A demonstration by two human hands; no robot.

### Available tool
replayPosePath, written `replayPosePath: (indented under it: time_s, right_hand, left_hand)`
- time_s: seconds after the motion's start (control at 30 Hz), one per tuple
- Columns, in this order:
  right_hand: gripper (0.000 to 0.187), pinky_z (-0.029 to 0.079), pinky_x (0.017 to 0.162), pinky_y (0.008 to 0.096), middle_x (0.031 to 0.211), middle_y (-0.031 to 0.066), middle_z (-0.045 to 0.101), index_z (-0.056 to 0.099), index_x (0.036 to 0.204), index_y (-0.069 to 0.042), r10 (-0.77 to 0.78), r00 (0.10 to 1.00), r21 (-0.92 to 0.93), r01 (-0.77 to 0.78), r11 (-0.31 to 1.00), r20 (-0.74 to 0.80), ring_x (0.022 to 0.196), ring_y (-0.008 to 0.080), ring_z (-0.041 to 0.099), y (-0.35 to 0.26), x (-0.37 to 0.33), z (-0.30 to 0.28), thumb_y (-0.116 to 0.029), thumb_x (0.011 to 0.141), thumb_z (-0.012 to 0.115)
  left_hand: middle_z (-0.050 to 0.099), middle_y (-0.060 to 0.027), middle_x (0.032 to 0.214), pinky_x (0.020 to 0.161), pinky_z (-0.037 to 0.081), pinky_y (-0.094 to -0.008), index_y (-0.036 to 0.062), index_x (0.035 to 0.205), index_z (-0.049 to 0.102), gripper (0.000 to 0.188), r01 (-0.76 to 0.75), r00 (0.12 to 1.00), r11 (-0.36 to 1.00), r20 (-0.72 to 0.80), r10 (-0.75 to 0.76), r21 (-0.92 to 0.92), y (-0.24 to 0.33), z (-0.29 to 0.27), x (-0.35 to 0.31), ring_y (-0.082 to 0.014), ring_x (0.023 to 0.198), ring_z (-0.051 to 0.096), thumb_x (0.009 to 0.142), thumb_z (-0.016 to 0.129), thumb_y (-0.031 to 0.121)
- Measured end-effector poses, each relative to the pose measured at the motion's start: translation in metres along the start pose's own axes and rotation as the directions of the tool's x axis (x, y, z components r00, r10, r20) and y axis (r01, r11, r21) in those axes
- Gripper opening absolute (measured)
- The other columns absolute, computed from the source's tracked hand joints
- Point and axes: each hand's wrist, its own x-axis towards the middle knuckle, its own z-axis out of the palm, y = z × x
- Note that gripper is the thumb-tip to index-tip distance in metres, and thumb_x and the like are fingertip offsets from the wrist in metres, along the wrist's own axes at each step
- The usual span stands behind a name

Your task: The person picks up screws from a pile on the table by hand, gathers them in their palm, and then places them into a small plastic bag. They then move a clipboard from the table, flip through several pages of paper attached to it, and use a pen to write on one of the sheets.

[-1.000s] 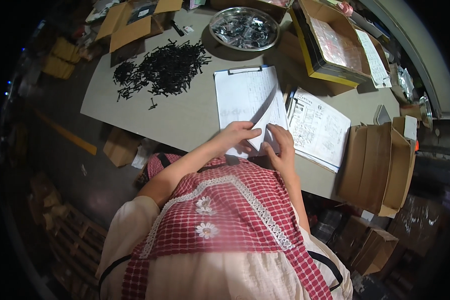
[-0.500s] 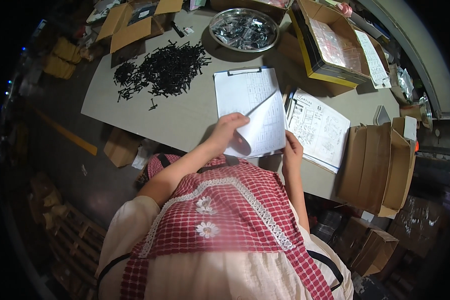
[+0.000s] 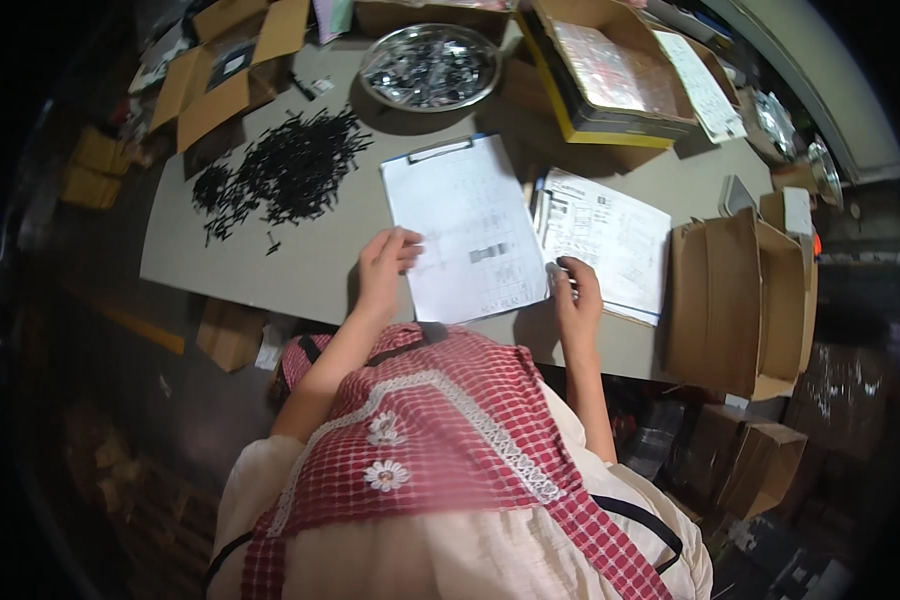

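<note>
A clipboard (image 3: 470, 230) with white printed sheets lies on the table in front of me, its black clip at the far end. The top sheet lies flat. My left hand (image 3: 382, 268) is at the clipboard's left edge, with its fingers stretched toward the paper and slightly blurred. My right hand (image 3: 576, 300) is close beside the right edge, with thumb and index finger apart and the other fingers curled. Whether its thumb touches the clipboard I cannot tell. Just beyond that hand lies a second stack of printed sheets (image 3: 610, 245), partly under the first clipboard's side.
A heap of black screws (image 3: 290, 170) lies at the left. Farther back stand a round metal bowl (image 3: 370, 92) of small bagged parts and an open carton (image 3: 185, 115). Right of them are a box with plastic bags (image 3: 620, 125) and an open cardboard box (image 3: 715, 300).
The lifted top sheet has come down flat. My left hand has moved off it to the left edge, and my right hand has loosened from the right edge. The whole view has shifted.
</note>
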Motion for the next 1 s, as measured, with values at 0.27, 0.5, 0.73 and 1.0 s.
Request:
replayPosePath:
  time_s: [0.27, 0.5, 0.73, 1.0]
  right_hand:
    - [0.036, 0.050, 0.078, 0.0302, 0.093, 0.0127, 0.069, 0.063, 0.119, 0.004, 0.450, 0.845, 0.220, -0.516, 0.828, 0.290, 0.084, 0.0170, 0.062, -0.022, -0.004, 0.014, -0.026, 0.100, 0.058]
    - [0.031, 0.046, 0.068, 0.0261, 0.084, 0.0028, 0.063, 0.063, 0.116, 0.002, 0.069, 0.931, 0.416, -0.226, 0.881, 0.358, 0.076, 0.0096, 0.056, -0.091, 0.002, -0.007, -0.022, 0.096, 0.064]
    - [0.030, 0.044, 0.077, 0.0220, 0.096, -0.0006, 0.064, 0.065, 0.114, 0.001, 0.219, 0.940, 0.714, -0.342, 0.611, 0.263, 0.086, 0.0079, 0.056, -0.087, 0.025, 0.010, -0.019, 0.092, 0.069]
    - [0.032, 0.050, 0.074, 0.0261, 0.093, 0.0076, 0.068, 0.060, 0.119, 0.004, 0.236, 0.846, 0.775, -0.533, 0.340, 0.478, 0.077, 0.0124, 0.062, -0.088, 0.057, 0.038, -0.019, 0.097, 0.061]
  left_hand:
    - [0.052, -0.0155, 0.138, 0.102, 0.043, -0.0345, 0.0013, 0.131, 0.055, 0.044, -0.128, 0.992, 0.910, 0.063, 0.112, 0.395, -0.021, -0.023, 0.004, -0.0261, 0.126, 0.052, 0.092, 0.067, 0.015]
    - [0.054, -0.0160, 0.138, 0.100, 0.049, -0.0364, -0.0015, 0.139, 0.045, 0.047, 0.151, 0.983, 0.987, 0.114, -0.144, -0.059, 0.010, -0.030, -0.005, -0.0238, 0.123, 0.055, 0.097, 0.057, 0.015]
    - [0.052, -0.0160, 0.142, 0.107, 0.046, -0.0401, -0.0017, 0.143, 0.040, 0.045, 0.213, 0.960, 0.929, 0.242, -0.141, -0.303, 0.023, -0.011, -0.037, -0.0261, 0.128, 0.054, 0.101, 0.052, 0.009]
    - [0.064, -0.0139, 0.121, 0.095, 0.051, -0.0333, -0.0038, 0.134, 0.051, 0.038, -0.129, 0.984, 0.946, 0.083, 0.161, -0.298, 0.112, -0.014, 0.008, -0.0216, 0.106, 0.064, 0.096, 0.052, 0.003]
